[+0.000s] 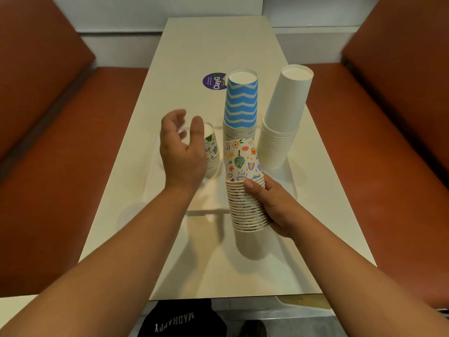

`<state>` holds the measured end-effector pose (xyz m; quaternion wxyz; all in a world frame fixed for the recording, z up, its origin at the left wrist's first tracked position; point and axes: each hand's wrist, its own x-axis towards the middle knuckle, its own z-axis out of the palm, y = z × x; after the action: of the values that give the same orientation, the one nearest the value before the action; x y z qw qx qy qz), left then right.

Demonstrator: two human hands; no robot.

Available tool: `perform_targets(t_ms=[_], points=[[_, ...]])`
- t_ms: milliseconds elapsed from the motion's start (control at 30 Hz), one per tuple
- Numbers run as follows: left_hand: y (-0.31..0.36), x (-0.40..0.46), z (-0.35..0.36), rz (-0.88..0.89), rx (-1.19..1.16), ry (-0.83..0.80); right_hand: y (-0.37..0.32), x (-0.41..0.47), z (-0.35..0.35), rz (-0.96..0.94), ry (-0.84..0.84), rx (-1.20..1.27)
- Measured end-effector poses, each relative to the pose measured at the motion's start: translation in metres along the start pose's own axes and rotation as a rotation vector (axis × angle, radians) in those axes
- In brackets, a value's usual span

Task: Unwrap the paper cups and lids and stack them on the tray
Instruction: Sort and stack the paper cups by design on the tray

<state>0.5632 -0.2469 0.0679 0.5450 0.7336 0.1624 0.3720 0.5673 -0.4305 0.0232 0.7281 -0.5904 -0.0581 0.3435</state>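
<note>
A white tray (289, 171) lies on the table. On it stand a stack of blue zigzag cups (241, 105) upside down and a taller stack of plain white cups (281, 122) to its right. My right hand (272, 203) grips a stack of doodle-print cups (245, 188) above the tray's near edge, bottoms up. A short stack of the same doodle-print cups (211, 154) stands at the tray's left. My left hand (182, 152) hovers just in front of it, fingers loosely spread and holding nothing.
The long white table (218, 49) runs away from me, with a round purple sticker (215, 81) beyond the cups. Red-brown bench seats (60, 166) flank both sides. A dark garment with white lettering (179, 322) shows under the table's near edge.
</note>
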Motion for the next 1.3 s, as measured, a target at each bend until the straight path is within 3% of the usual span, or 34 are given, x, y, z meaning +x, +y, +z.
perform_targets(t_ms=[167, 267, 633, 833, 1000, 1133, 1300], points=[[0.008, -0.032, 0.000, -0.458, -0.298, -0.448, -0.003, 0.002, 0.003, 0.004, -0.067, -0.039], [0.007, -0.035, -0.002, -0.505, -0.290, -0.551, -0.006, 0.001, 0.004, 0.005, -0.077, -0.073], [0.018, -0.029, 0.002, -0.450, -0.293, -0.461, -0.011, -0.001, 0.002, -0.026, -0.038, -0.135], [0.034, 0.020, -0.002, -0.249, -0.341, -0.220, -0.006, 0.001, -0.002, 0.000, -0.004, -0.109], [0.016, 0.064, -0.003, -0.104, 0.039, -0.194, -0.006, 0.000, -0.004, 0.027, -0.005, 0.011], [-0.015, 0.061, 0.003, -0.139, 0.222, -0.257, -0.009, 0.000, -0.004, 0.041, -0.059, 0.092], [-0.031, 0.047, 0.005, -0.249, 0.276, -0.310, -0.009, -0.001, -0.005, 0.018, -0.076, 0.082]])
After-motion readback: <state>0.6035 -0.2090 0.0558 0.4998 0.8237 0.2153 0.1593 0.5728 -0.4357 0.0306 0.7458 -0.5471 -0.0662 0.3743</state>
